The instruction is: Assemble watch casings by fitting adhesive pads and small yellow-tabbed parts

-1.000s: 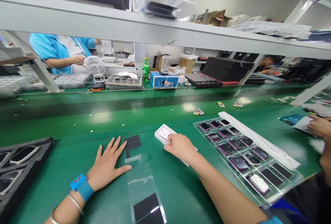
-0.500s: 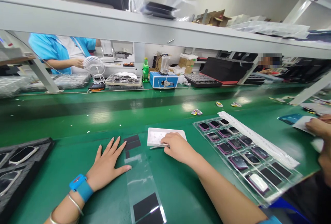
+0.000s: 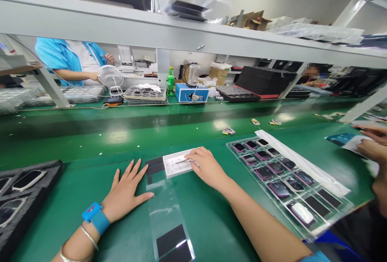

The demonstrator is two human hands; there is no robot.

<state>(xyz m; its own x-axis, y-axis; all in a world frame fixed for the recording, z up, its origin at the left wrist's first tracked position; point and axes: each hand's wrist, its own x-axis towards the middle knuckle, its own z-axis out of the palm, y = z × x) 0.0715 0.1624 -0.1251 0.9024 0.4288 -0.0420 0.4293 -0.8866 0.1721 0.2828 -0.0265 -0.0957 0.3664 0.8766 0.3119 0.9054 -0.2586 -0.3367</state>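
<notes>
My left hand (image 3: 128, 189) lies flat with its fingers spread, the index and thumb tips at the left edge of a clear plastic sheet (image 3: 166, 209). Dark rectangles show at both ends of that sheet, including a black piece (image 3: 173, 242) near me. My right hand (image 3: 208, 169) pinches thin metal tweezers (image 3: 183, 161) over a shallow white tray (image 3: 169, 173). Small dark bits are scattered in the tray, too small to name. The tray's left end meets the dark strips at the far end of the sheet.
To the right, a clear blister tray (image 3: 263, 189) holds several watch-like pieces. A dark foam tray (image 3: 33, 197) with white-framed pieces sits left. Another person's hands (image 3: 373, 145) hold a sheet at the right edge. A white shelf beam (image 3: 181, 36) crosses above the bench.
The white tray has moved left, up against the dark strips. My right hand with the tweezers has shifted slightly, now over the tray's inside. My left hand has stayed in place.
</notes>
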